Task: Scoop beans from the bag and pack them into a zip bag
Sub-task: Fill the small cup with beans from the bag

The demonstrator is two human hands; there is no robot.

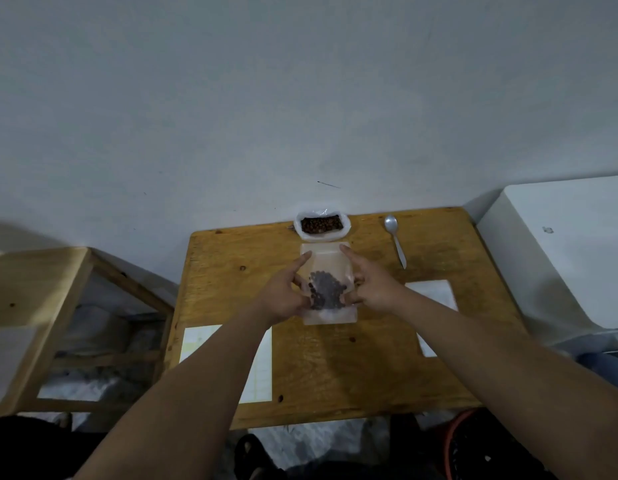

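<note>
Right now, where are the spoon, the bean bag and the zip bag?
spoon (391,224), head view, on its bowl.
bean bag (321,236), head view, on its near rim.
zip bag (326,258), head view, on its empty top.

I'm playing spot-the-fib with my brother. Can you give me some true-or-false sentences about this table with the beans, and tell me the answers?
1. The silver metal spoon lies on the yellow-brown wooden table, and nobody is holding it. True.
2. The clear plastic zip bag is empty. False: a pile of dark beans sits inside it.
3. The white plastic bag of brown beans at the far edge of the table is tied shut. False: its top is open and the beans show.
4. The left grip and the right grip hold the zip bag by its two sides. True.
</note>
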